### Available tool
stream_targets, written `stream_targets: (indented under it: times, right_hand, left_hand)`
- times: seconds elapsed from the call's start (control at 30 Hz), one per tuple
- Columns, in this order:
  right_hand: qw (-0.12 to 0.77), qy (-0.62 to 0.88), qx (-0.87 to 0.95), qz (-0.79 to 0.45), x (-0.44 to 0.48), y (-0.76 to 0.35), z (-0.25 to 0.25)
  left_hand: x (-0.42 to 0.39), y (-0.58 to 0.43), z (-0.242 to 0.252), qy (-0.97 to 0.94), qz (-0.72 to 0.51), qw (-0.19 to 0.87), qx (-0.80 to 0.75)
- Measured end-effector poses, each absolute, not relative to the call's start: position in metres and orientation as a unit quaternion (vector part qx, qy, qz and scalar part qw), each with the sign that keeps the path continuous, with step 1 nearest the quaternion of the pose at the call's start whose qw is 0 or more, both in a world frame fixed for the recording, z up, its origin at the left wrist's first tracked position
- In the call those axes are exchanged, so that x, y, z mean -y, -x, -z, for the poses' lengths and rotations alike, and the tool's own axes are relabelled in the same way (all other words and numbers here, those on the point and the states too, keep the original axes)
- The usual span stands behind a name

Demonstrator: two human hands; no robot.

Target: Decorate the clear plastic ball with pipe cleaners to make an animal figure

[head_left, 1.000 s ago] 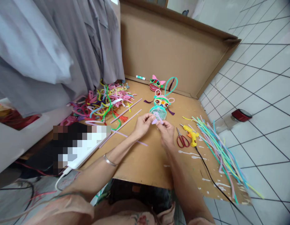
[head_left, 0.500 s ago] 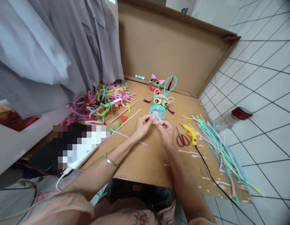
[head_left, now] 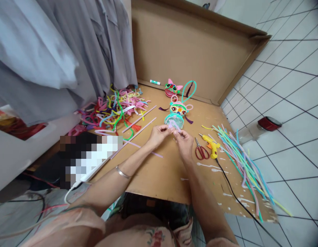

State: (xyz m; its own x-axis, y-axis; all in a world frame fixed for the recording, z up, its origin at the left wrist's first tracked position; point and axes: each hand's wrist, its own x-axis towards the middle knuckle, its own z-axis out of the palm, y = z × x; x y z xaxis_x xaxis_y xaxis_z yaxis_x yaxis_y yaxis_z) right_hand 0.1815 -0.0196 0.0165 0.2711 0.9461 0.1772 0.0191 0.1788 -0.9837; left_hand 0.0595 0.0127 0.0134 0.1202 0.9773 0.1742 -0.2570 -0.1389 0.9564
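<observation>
Between the fingertips of my left hand [head_left: 159,134] and my right hand [head_left: 184,141] is a bent lilac pipe cleaner [head_left: 175,126]. Both hands are closed in a pinch on it, and the fingers partly hide its lower end. Just beyond them lies a round turquoise-rimmed piece [head_left: 166,119] with a pale middle. It touches or nearly touches a pipe-cleaner animal head [head_left: 178,108] with big eyes, pink loop ears, dark tassels and a turquoise loop. Behind that sits a red-and-green animal head [head_left: 171,89] with pink ears.
Red-handled scissors [head_left: 202,153] and a yellow glue gun [head_left: 212,145] lie to my right, beside a bundle of pastel pipe cleaners [head_left: 241,161]. Leftward are a tangled heap of coloured pipe cleaners [head_left: 120,106], loose lilac strips [head_left: 140,133] and a white power strip [head_left: 97,168]. A cardboard wall [head_left: 184,51] stands behind.
The view has shifted slightly, so the table things sit a little further right and higher. Both hands still pinch the lilac pipe cleaner, with only small finger movement.
</observation>
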Motion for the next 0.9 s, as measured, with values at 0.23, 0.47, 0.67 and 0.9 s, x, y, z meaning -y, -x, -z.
stream_targets:
  times: [0.23, 0.47, 0.67, 0.9]
  right_hand:
    - [0.596, 0.507, 0.484, -0.391, 0.020, -0.193, -0.020]
    - [0.518, 0.434, 0.570, -0.467, 0.028, -0.202, -0.032]
    - [0.550, 0.427, 0.631, -0.342, 0.031, -0.204, -0.035]
    - [0.575, 0.449, 0.650, -0.211, 0.029, -0.216, -0.041]
  left_hand:
    - [-0.030, -0.050, -0.008, -0.470, -0.593, 0.537, -0.372]
    - [-0.030, -0.047, -0.008, -0.486, -0.596, 0.514, -0.381]
    - [-0.028, -0.046, -0.006, -0.568, -0.516, 0.495, -0.407]
    - [-0.019, -0.046, -0.009, -0.665, -0.373, 0.545, -0.349]
